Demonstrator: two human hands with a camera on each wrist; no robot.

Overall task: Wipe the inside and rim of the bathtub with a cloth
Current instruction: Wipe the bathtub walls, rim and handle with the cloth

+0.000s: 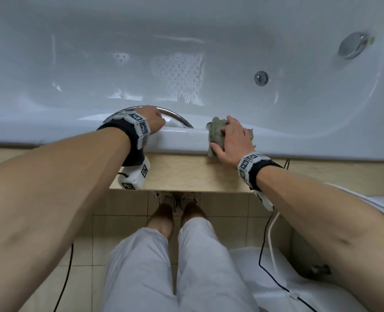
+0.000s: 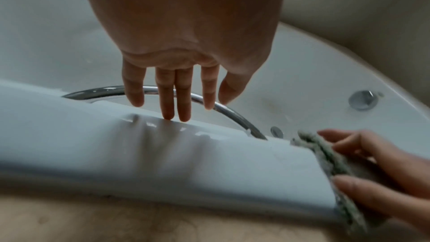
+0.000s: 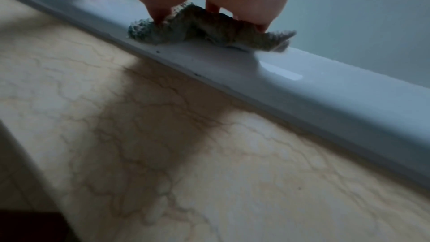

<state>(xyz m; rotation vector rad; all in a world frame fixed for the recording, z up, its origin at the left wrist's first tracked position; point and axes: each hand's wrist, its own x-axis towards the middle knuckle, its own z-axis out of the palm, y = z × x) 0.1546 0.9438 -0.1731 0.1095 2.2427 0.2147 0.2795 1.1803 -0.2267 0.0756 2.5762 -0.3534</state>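
The white bathtub's near rim [image 1: 182, 140] [image 2: 116, 144] [image 3: 302, 87] runs across in front of me. A grey-green cloth [image 1: 215, 131] [image 2: 321, 146] [image 3: 209, 28] lies bunched over the rim, right of a curved chrome grab handle [image 1: 177, 118] [image 2: 232, 113]. My right hand [image 1: 227, 136] [image 2: 332, 155] [image 3: 209, 12] presses down on the cloth with spread fingers, the thumb at the rim's outer edge. My left hand [image 1: 161, 122] [image 2: 177, 109] holds nothing. It reaches over the handle with straight fingers, and its middle fingertips touch the rim's inner edge.
A round drain [image 1: 261, 78] sits in the tub floor and a chrome overflow knob [image 1: 353, 45] on the right end wall. A beige marbled ledge [image 1: 186, 174] [image 3: 186, 154] lies below the rim. A white fixture [image 1: 265, 278] and cables [image 1: 267, 233] are at lower right.
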